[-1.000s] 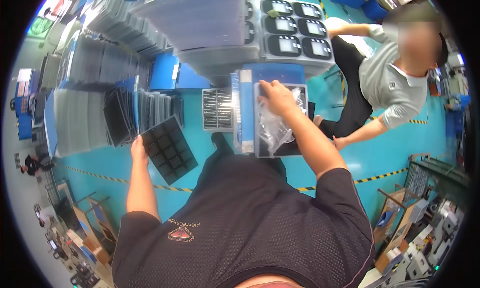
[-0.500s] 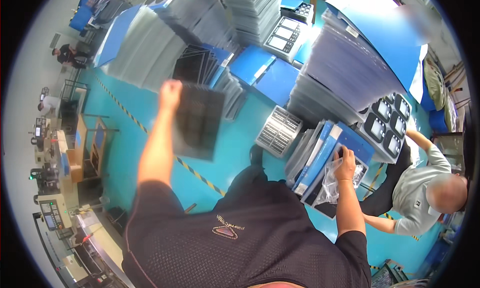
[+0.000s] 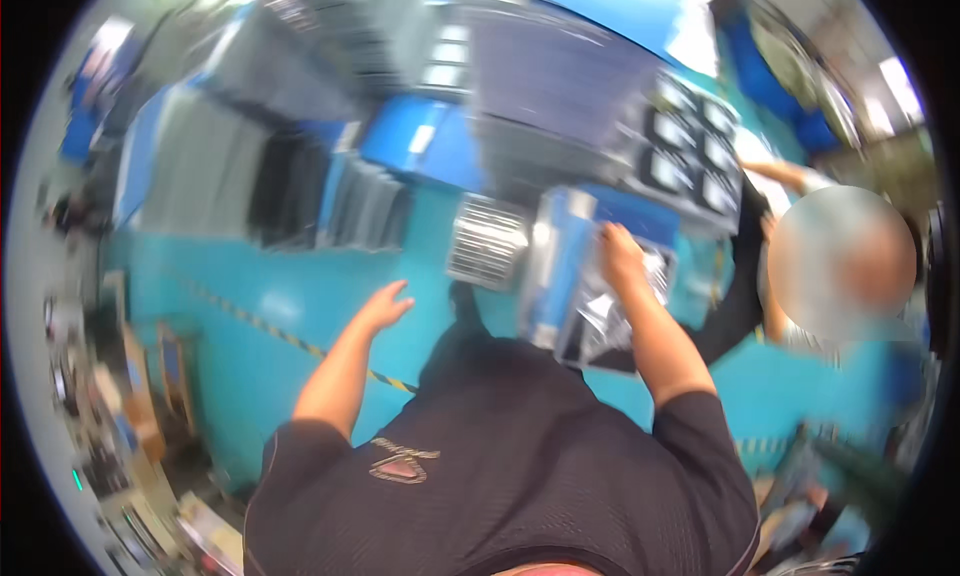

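Observation:
My left hand [image 3: 384, 306] is over the floor, left of my knees, with its fingers apart and nothing in it. Beyond it, dark sheets [image 3: 283, 186] stand on edge between pale sheets [image 3: 195, 171] and a blue-edged group of grey sheets [image 3: 368, 206]. My right hand [image 3: 622, 259] is at a pile of sheets on my right, its fingers bent and closed. What they grip is blurred. A crumpled clear plastic bag [image 3: 608, 321] lies beside it, over a dark panel. Under the hand, blue sheets [image 3: 640, 214] show at the back of the pile.
A stack of labelled silver plates [image 3: 487, 241] stands on the floor ahead. Right of it are a tall stack of purplish sheets [image 3: 550, 71] and panels with dark frames [image 3: 690, 146]. A co-worker in a light shirt [image 3: 800, 326] is close on the right. Yellow-black tape [image 3: 250, 321] crosses the floor.
My left hand has let go of the dark sheet it held and drawn back toward me, opening. Dark sheets now stand among the others. The view has turned; my right hand stays at its pile.

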Demonstrator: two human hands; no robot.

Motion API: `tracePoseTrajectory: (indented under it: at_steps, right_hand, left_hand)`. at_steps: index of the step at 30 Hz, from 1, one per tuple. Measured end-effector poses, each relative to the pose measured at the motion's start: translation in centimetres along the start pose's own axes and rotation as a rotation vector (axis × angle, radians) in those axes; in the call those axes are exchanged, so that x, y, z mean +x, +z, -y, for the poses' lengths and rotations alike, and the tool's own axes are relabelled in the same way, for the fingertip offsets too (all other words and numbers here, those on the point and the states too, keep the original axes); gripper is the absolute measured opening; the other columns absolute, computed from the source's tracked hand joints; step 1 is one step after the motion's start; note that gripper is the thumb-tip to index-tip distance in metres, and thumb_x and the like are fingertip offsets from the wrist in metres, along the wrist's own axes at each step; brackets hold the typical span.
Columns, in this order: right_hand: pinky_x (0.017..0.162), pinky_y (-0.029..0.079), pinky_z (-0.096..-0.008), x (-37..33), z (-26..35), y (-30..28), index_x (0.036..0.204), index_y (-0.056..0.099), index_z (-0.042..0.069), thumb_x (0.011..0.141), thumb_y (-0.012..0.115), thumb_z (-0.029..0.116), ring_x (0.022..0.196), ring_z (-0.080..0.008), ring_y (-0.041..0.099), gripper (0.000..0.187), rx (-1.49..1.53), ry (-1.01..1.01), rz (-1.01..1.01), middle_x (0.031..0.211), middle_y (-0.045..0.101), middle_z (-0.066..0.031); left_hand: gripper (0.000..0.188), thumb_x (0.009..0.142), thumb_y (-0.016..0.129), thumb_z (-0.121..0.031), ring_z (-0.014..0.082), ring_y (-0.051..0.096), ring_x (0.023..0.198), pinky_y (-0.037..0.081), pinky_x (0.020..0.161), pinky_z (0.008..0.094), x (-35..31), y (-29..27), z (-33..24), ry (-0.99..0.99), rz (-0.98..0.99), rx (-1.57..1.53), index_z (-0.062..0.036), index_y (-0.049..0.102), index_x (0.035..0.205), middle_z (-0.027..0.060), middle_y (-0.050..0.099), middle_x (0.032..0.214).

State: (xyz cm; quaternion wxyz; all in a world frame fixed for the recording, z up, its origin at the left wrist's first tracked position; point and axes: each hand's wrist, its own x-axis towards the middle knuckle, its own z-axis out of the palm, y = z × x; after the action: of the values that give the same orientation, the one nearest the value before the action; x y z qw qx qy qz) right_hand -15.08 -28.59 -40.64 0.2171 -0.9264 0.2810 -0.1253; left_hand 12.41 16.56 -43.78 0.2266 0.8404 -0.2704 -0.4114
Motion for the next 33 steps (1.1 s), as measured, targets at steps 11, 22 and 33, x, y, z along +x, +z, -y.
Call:
tracePoseTrajectory:
  at_steps: [11, 22, 33]
  right_hand:
    - [0.077, 0.055, -0.0504, 0.2, -1.1, 0.7, 0.1, 0.056, 0.006, 0.093, 0.048, 0.012, 0.09, -0.0396, 0.068, 0.012, -0.027, 0.053, 0.067, 0.096, 0.064, -0.0197]
    - [0.074, 0.057, -0.0485, 0.8, -0.2, -0.1, 0.102, 0.058, 0.006, 0.092, 0.052, 0.013, 0.086, -0.0372, 0.07, 0.014, -0.091, 0.08, 0.062, 0.094, 0.068, -0.0193]
    - [0.084, 0.054, -0.0517, 0.8, -0.7, 0.1, 0.101, 0.058, 0.004, 0.091, 0.046, 0.016, 0.096, -0.043, 0.067, 0.019, 0.112, 0.108, 0.134, 0.098, 0.068, -0.0256]
  left_hand:
    - [0.056, 0.094, 0.067, -0.024, 0.0298, 0.052, 0.132, 0.042, 0.108, 0.0392, 1.6, 6.2, -13.9, 0.164, 0.301, 0.106, -0.0011, 0.049, 0.142, 0.0194, 0.056, 0.139]
    - [0.052, 0.093, 0.064, -0.029, 0.031, 0.055, 0.128, 0.042, 0.108, 0.0397, 2.9, 6.2, -19.3, 0.22, 0.324, 0.151, -0.0034, 0.054, 0.138, 0.018, 0.06, 0.136]
    - [0.049, 0.096, 0.064, -0.02, 0.0255, 0.057, 0.124, 0.045, 0.104, 0.0369, 1.5, 5.6, -13.7, 0.104, 0.347, 0.07, 0.0007, 0.052, 0.138, 0.0168, 0.061, 0.133]
